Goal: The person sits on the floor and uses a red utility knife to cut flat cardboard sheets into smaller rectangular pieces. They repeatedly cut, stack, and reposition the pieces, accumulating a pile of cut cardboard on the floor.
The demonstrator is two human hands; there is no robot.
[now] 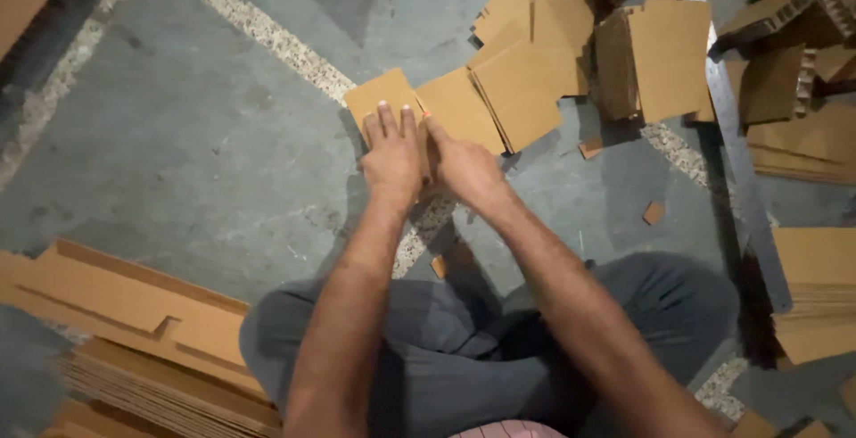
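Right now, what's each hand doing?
Left hand: open, fingers flat on a cardboard piece.
Right hand: touching the same piece; grip cannot be told.

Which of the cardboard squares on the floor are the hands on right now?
The leftmost cardboard square, apart from the overlapping pile: the left hand lies flat on it, the right hand at its edge.

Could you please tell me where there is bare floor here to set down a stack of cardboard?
The widest free patch is the grey floor left of the left hand, between the pale speckled stripe and the long cardboard strips. A smaller gap lies right of the right hand, before the metal ruler. Above the hands, cardboard squares crowd the floor.
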